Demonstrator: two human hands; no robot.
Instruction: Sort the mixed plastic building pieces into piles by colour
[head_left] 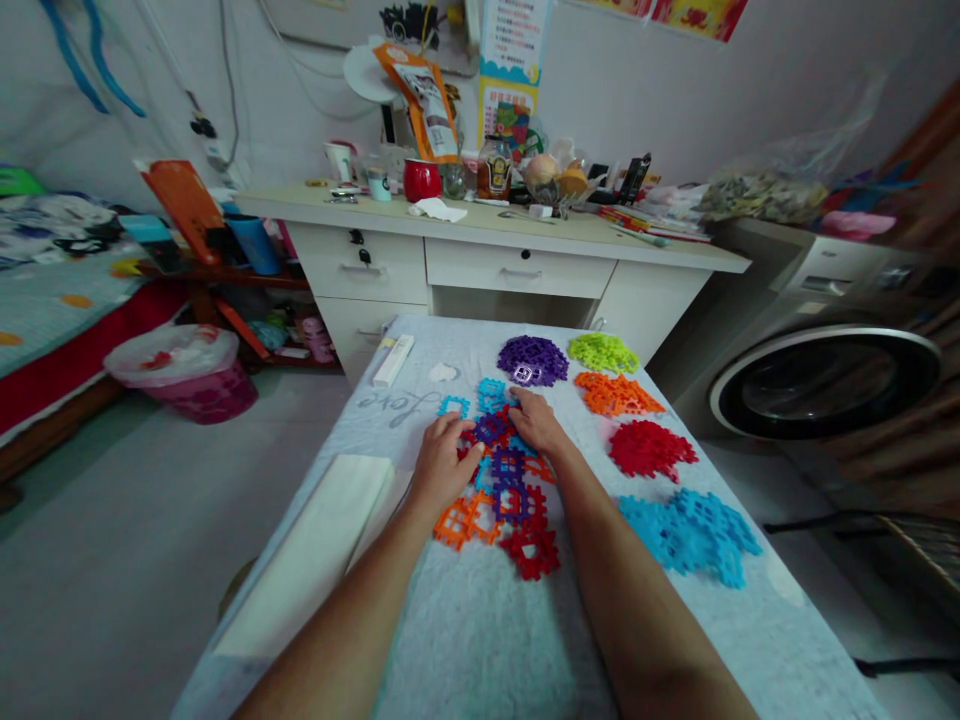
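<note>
Interlocking plastic building pieces with notched edges lie in a mixed-colour cluster before me on the cloth-covered table [465, 620]. My left hand [444, 462] rests at the cluster's left side, thumb apart from the fingers. Near its fingertips is a light blue piece [454, 405]. On the far right of the cluster, my right hand [536, 422] reaches down with fingers stretched out, touching pieces. Between the hands sits a purple piece [491, 429]. Closer to me are purple pieces [510, 502], orange pieces [455, 524] and a red piece [531, 550]. My fingers partly cover some pieces.
Sorted piles run along the right: purple [532, 358], green [603, 352], orange [619, 394], red [651, 448] and blue [690, 535]. At left lie a white box [394, 361] and a long pale slab [311, 555]. A cluttered desk [517, 250] stands behind.
</note>
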